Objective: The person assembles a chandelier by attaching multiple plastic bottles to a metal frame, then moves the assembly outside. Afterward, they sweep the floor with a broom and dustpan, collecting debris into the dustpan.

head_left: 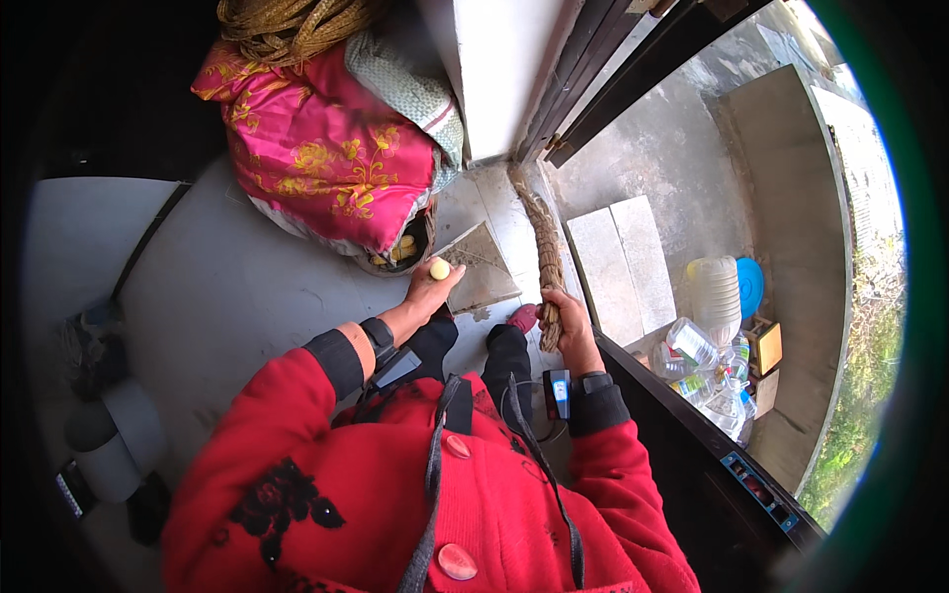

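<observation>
My left hand (427, 290) is closed round a thing with a pale yellow, rounded end (440, 269); the rest of it is hidden and I cannot tell its kind. In my right hand (573, 331) is a long brown bundle of bound straw (545, 237), gripped near its lower end and reaching forward to the doorway. Just ahead of my left hand stands a basket (427, 232) with several yellow pieces (403, 249) inside. A pink quilt-like cloth with gold flowers (316, 158) covers most of it.
Coiled straw braid (292, 28) lies on top of the cloth beside a woven sack (410, 84). A square tile (478, 269) lies before my feet. On my right are a dark door (682, 435), floor slabs (623, 262), clear plastic bottles (697, 346) and a blue lid (750, 287).
</observation>
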Action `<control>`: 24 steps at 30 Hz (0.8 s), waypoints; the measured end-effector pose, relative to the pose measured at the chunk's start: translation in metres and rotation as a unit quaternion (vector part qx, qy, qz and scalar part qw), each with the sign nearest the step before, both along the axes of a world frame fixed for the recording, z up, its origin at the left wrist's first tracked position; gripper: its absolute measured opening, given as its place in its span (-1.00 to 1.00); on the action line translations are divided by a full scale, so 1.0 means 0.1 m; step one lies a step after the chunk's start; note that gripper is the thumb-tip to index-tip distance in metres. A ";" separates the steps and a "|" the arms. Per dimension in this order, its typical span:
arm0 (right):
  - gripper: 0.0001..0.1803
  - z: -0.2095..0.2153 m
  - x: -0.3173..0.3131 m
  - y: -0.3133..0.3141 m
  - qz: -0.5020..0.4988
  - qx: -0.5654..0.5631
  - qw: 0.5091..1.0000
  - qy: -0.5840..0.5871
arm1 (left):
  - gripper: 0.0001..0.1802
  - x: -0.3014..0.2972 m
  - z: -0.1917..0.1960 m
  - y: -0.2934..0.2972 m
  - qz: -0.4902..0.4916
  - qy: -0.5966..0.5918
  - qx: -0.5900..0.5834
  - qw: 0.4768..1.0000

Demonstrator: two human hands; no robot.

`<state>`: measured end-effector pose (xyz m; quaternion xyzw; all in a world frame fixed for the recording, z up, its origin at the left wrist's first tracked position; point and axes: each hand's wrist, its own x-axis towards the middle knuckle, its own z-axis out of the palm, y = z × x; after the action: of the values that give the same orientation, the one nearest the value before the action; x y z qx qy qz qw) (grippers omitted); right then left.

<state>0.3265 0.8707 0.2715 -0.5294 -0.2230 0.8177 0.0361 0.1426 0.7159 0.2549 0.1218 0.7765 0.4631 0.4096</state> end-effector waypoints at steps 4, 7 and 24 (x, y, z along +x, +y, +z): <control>-0.81 -0.29 -0.31 0.17 0.036 0.060 0.997 -0.038 | -0.82 0.02 -0.06 -0.02 -0.008 -0.013 0.006 1.000; -0.82 -0.37 -0.25 0.34 0.089 0.100 0.989 -0.063 | -0.83 0.06 -0.11 -0.01 0.004 -0.048 0.070 0.996; -0.76 -0.12 0.02 -0.20 0.008 0.037 0.993 -0.110 | -0.77 0.05 -0.14 -0.13 -0.087 -0.026 0.047 0.995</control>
<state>0.3288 0.8510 0.2595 -0.6126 -0.2605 0.7458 0.0243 0.1474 0.7029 0.2414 0.1961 0.7294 0.4646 0.4622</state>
